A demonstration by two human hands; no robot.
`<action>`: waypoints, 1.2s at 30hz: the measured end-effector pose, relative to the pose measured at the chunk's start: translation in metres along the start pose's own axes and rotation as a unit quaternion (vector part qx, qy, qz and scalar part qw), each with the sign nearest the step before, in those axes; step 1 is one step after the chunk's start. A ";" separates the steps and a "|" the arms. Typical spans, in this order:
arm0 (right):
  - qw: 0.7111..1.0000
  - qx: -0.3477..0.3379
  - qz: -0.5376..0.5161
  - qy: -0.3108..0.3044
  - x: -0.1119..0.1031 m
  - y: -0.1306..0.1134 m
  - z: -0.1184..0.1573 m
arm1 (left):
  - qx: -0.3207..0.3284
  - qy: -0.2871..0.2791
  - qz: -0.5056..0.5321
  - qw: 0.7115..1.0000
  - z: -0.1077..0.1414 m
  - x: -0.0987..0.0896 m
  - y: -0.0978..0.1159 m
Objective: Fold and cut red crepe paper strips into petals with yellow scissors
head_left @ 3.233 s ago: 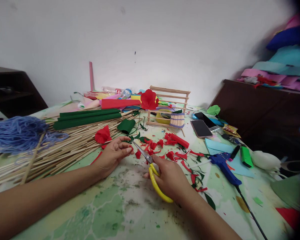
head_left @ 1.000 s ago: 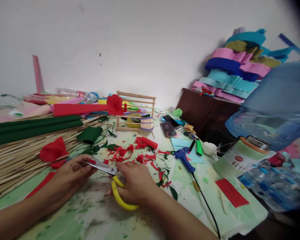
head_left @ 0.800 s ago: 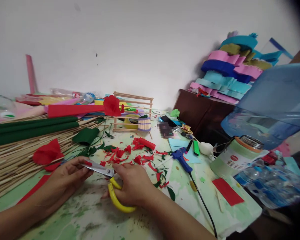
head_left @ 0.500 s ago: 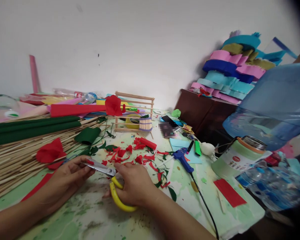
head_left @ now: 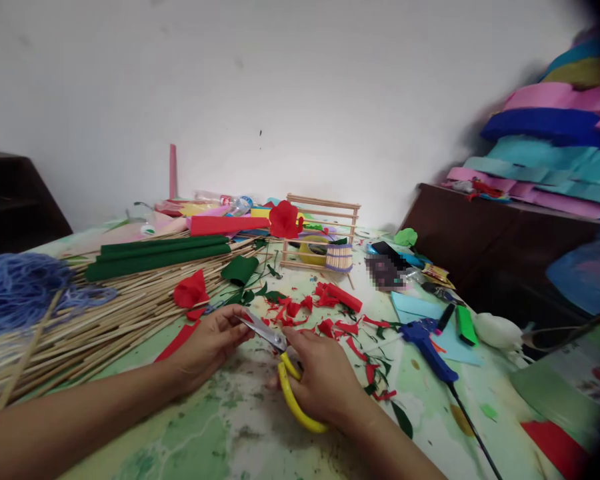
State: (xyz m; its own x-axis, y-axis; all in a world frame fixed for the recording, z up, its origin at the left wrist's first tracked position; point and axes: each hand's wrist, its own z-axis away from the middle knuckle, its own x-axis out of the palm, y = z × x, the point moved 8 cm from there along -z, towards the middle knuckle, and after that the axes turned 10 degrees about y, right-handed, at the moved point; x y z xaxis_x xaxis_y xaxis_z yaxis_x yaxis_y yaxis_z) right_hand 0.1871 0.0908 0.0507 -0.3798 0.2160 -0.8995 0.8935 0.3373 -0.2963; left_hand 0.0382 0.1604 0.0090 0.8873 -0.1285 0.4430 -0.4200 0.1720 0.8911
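Note:
My right hand (head_left: 323, 373) is wrapped round the yellow handles of the scissors (head_left: 293, 390), whose blades point up and left. At the blade tips, my left hand (head_left: 210, 343) pinches a small red piece (head_left: 247, 319), mostly covered by the fingers and blades. Red and green scraps (head_left: 293, 308) lie just beyond both hands. A red paper flower shape (head_left: 191, 289) rests on the sticks behind my left hand, and a red strip (head_left: 178, 341) shows beside that wrist.
Thin wooden sticks (head_left: 130, 313), green rolls (head_left: 157, 257) and blue yarn (head_left: 20, 290) cover the left. At the back stands a wooden rack (head_left: 325, 200) near a red flower (head_left: 285, 219). To the right are a blue glue gun (head_left: 427, 347), a green marker (head_left: 466, 325) and a green container (head_left: 570, 373).
The view has turned left, so the table's things appear farther right and the blue yarn has come into sight. Both hands keep their hold on the small red piece and the scissors.

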 end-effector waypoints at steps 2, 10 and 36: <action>1.000 0.001 0.004 -0.001 0.000 0.000 0.000 | 0.004 -0.002 0.001 1.000 -0.001 0.000 0.000; 1.000 0.007 0.000 -0.002 0.002 0.001 0.000 | 0.000 -0.020 0.001 1.000 -0.001 0.002 -0.001; 1.000 0.001 0.006 -0.014 0.002 0.003 -0.001 | -0.003 -0.032 -0.028 0.999 -0.004 0.000 -0.001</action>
State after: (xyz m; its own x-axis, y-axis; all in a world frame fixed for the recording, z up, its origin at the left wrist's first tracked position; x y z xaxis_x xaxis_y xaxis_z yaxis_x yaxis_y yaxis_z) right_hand 0.1884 0.0927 0.0481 -0.3622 0.1938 -0.9117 0.8985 0.3328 -0.2862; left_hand 0.0395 0.1643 0.0079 0.8954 -0.1999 0.3978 -0.3684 0.1689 0.9142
